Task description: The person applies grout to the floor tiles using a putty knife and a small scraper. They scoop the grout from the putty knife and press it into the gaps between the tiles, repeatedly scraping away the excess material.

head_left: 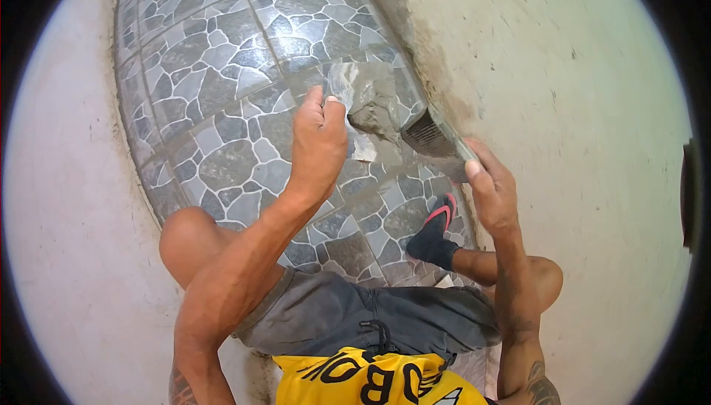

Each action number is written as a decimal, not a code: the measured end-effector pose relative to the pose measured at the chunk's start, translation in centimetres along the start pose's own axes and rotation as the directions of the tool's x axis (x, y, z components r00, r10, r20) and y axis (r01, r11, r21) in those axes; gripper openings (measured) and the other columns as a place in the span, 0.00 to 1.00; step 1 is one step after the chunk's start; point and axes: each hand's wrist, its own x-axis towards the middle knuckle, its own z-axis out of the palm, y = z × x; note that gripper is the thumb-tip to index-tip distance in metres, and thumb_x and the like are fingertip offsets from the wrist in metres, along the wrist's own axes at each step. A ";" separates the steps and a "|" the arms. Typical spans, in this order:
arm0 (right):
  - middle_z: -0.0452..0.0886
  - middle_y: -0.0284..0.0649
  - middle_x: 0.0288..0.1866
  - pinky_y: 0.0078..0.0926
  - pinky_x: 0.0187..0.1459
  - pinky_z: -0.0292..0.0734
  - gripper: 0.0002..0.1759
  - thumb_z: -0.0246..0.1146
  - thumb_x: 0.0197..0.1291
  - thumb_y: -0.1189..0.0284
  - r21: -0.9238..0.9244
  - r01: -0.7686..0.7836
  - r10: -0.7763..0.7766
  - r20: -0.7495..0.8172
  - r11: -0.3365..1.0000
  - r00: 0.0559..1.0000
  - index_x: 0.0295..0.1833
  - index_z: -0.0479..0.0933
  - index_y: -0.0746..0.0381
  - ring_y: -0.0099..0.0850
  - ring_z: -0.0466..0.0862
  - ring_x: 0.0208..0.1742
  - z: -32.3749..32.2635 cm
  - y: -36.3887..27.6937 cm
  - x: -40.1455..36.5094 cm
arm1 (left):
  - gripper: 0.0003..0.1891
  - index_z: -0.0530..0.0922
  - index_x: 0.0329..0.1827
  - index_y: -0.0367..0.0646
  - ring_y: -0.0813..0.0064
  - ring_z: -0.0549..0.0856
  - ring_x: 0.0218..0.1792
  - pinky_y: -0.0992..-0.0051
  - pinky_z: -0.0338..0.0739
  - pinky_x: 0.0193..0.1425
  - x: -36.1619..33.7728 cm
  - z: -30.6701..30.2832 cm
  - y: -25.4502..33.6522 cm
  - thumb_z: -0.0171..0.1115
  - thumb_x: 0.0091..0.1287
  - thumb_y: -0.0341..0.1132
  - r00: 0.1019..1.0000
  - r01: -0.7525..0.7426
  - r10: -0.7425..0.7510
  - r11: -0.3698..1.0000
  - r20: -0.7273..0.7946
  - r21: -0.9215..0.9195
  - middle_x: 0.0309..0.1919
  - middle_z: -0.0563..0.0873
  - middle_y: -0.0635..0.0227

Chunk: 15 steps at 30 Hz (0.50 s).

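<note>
My left hand (320, 135) is closed at the left edge of a flat, pale grey piece (364, 149), with the thumb on top. Wet grey mortar (375, 112) is smeared in a lump over that piece. In my right hand (492, 190) is a narrow tile strip (433, 138), pinched at its near end between thumb and fingers. The strip is tilted, its dark ribbed face turned toward the mortar. Its far end comes right up to the mortar lump in this view.
Stone-patterned floor tiles (222, 164) with pale joints run away from me between two plastered walls. Rough mortar marks line the foot of the right wall (548, 94). My foot in a dark sock and a pink-strapped sandal (438, 216) stands beside that wall.
</note>
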 end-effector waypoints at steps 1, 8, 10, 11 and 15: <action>0.80 0.46 0.50 0.30 0.52 0.75 0.19 0.55 0.65 0.71 -0.131 0.103 -0.103 0.007 0.986 0.995 0.58 0.75 0.68 0.35 0.80 0.48 0.6 -0.6 -0.1 | 0.14 0.75 0.52 0.34 0.86 0.73 0.33 0.81 0.71 0.39 -0.1 -0.1 0.3 0.44 0.73 0.33 1.000 0.025 -0.024 0.999 -0.009 0.025 0.37 0.79 0.72; 0.78 0.49 0.45 0.33 0.50 0.75 0.20 0.59 0.59 0.77 -0.445 0.342 -0.315 0.136 0.827 0.939 0.57 0.77 0.67 0.40 0.80 0.46 2.3 -0.2 -0.1 | 0.16 0.74 0.55 0.33 0.88 0.72 0.32 0.82 0.70 0.38 0.0 -0.4 -0.1 0.46 0.73 0.34 0.997 -0.069 0.072 0.993 -0.020 0.096 0.36 0.79 0.73; 0.79 0.49 0.45 0.33 0.50 0.75 0.19 0.58 0.60 0.75 -0.436 0.190 -0.131 0.162 0.880 0.978 0.57 0.76 0.69 0.39 0.81 0.46 1.1 0.3 0.2 | 0.16 0.74 0.56 0.33 0.87 0.73 0.35 0.82 0.71 0.41 -0.1 -0.3 0.4 0.46 0.73 0.34 0.997 -0.053 0.057 0.996 -0.060 0.071 0.37 0.80 0.73; 0.80 0.48 0.47 0.33 0.50 0.75 0.20 0.57 0.62 0.73 -0.395 0.048 0.022 0.172 0.917 0.985 0.57 0.76 0.70 0.38 0.81 0.49 0.5 0.3 0.4 | 0.16 0.74 0.56 0.32 0.86 0.74 0.36 0.82 0.71 0.42 0.0 -0.1 0.9 0.46 0.73 0.34 0.996 -0.045 0.049 0.997 -0.077 0.058 0.38 0.80 0.72; 0.82 0.48 0.48 0.33 0.46 0.76 0.25 0.57 0.62 0.65 0.165 -0.401 0.378 0.157 0.901 0.913 0.57 0.74 0.74 0.37 0.82 0.47 -1.8 3.1 0.9 | 0.12 0.75 0.47 0.33 0.89 0.66 0.24 0.80 0.62 0.26 0.5 -0.2 1.3 0.46 0.71 0.32 0.994 -0.056 0.055 0.998 -0.092 -0.010 0.23 0.71 0.78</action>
